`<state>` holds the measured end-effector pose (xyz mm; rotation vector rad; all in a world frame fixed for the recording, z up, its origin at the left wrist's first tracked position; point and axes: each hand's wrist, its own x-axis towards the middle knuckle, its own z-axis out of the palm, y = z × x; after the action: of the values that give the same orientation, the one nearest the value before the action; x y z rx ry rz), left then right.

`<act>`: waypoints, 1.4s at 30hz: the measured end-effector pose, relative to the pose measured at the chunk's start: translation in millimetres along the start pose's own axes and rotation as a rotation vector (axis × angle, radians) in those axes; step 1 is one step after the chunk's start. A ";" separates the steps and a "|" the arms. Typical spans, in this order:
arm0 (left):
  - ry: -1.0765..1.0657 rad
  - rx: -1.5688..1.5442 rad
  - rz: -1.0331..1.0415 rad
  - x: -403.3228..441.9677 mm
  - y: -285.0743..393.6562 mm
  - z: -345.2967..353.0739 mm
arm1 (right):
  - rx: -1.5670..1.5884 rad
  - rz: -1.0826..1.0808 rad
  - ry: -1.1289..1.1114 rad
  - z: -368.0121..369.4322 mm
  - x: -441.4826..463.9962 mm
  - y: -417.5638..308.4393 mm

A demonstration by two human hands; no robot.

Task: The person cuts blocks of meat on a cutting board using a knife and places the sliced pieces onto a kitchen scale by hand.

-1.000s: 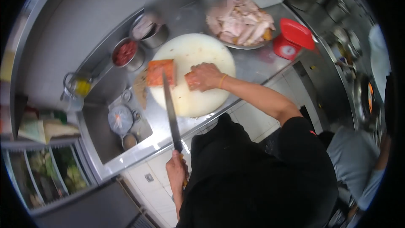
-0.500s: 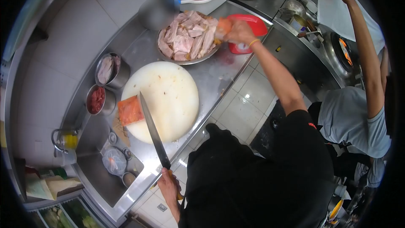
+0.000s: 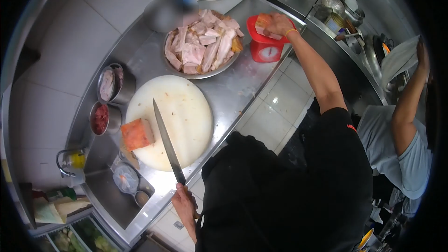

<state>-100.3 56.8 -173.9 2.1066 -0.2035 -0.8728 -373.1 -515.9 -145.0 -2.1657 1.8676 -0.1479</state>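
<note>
My left hand (image 3: 185, 205) is closed around the handle of a long knife (image 3: 167, 141), whose blade lies across the round white chopping board (image 3: 189, 107). A block of orange-skinned pork (image 3: 137, 134) sits at the board's left edge, apart from the blade. Over on the right, my right hand (image 3: 279, 25) grips a smaller pork piece (image 3: 262, 22) on the pan of a red dial scale (image 3: 259, 49). Between board and scale stands a round metal bowl (image 3: 205, 73) heaped with cut pale meat (image 3: 196, 49).
A white tub (image 3: 231, 1) of pork blocks stands at the back. Metal pots (image 3: 123, 92) of meat line the left side, above a sink (image 3: 105, 177) holding a plastic bag (image 3: 126, 178). At right, a co-worker in a grey shirt (image 3: 382, 130) holds a cloth (image 3: 399, 60).
My right hand has carried the pork piece rightward onto the scale's pan. My left hand still holds the knife over the board. The co-worker's arm and cloth have come down.
</note>
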 end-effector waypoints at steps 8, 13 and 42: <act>0.000 0.063 -0.021 -7.2 20.2 24.7 | 0.055 -0.103 0.026 10.3 8.5 17.1; -0.020 0.108 0.003 0.1 15.0 18.8 | 0.040 -0.145 0.100 -4.6 4.2 18.7; -0.029 -0.180 -0.157 -23.4 -38.5 -44.5 | 0.813 -0.296 -0.237 -4.0 -48.4 -75.2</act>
<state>-94.7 119.9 -172.1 1.9623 0.0259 -0.9768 -310.2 -459.4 -115.7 -1.7491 1.0675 -0.5692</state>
